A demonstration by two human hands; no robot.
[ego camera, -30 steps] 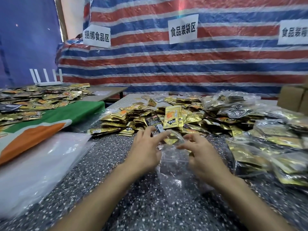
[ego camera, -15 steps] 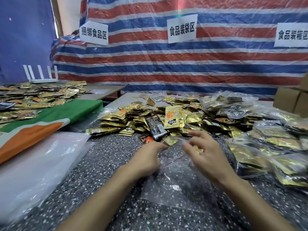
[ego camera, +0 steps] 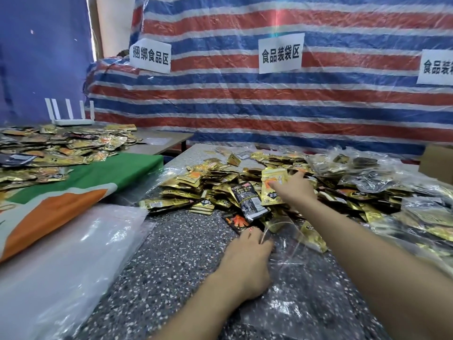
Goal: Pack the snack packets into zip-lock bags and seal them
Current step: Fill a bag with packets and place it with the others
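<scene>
gold packet touched by right hand, fingers straight; left hand seemingly pinches clear bag.

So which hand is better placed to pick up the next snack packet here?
Right. The right hand is stretched onto the gold packet standing on the pile, while the left hand holds the zip-lock bag at its mouth.

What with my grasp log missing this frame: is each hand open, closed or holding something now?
Left hand: closed, pinching the clear zip-lock bag at its mouth.
Right hand: open, reaching out, touching a gold snack packet.
</scene>
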